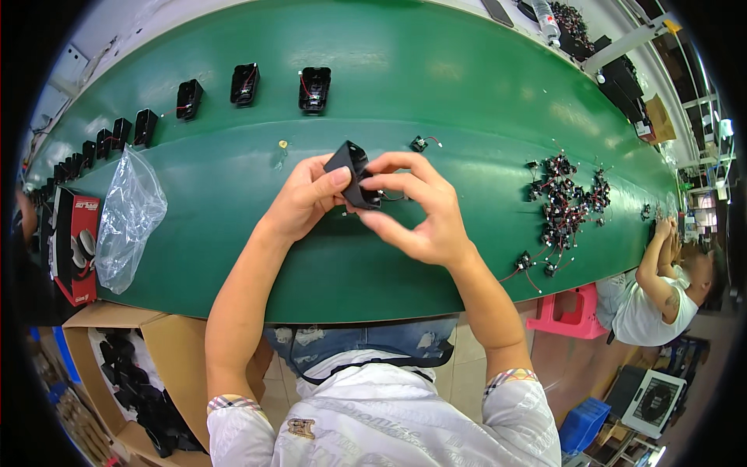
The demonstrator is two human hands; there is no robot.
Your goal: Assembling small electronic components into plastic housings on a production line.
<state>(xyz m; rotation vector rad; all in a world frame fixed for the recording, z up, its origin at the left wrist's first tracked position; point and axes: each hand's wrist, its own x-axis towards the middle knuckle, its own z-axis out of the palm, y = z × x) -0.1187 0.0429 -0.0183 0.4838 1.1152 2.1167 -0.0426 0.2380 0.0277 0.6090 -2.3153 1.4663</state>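
My left hand (308, 194) grips a black plastic housing (354, 173), thumb across its outer wall, tilted with the open side toward the right. At that opening my right hand (424, 204) has its fingers curled in, index and middle fingertips against the inside. A thin wire shows between those fingers; the part it belongs to is mostly hidden. Just beyond the hands lies a small black wired part (419, 144). To the right a pile of similar wired parts (562, 204) with red and black leads is spread on the green table (373, 272).
Black housings with wires (314, 89) stand in a row along the far left. A clear plastic bag (131, 222) and a red box (76, 249) lie at the left. Below sits a cardboard box (167, 358) of black parts. A person (661, 300) works at the right, by a pink stool (572, 313).
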